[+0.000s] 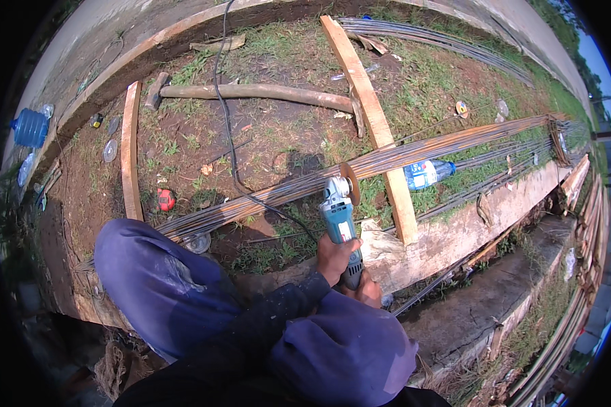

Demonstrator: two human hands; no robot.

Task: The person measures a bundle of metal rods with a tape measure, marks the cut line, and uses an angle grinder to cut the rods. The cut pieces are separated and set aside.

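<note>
An angle grinder [339, 216] with a teal body and grey head is in both my hands. My left hand [334, 259] is wrapped round its middle, the arm in a dark sleeve. Lower down, my right hand [366, 290] closes round the dark rear end, partly hidden by my knee. The brown cutting disc [349, 184] stands on edge at a long bundle of rusty steel rods [278, 195]; whether it touches them I cannot tell. A black power cable [234, 159] runs from near the grinder across the rods and away over the ground.
Two wooden beams [366, 102] [130, 149] lie under the rods. Beyond them is a long-handled sledgehammer [251, 92]. A red tape measure [165, 199] is near my left knee. A blue-labelled bottle [428, 174] rests right of the grinder. A concrete kerb [475, 210] borders a ditch on the right.
</note>
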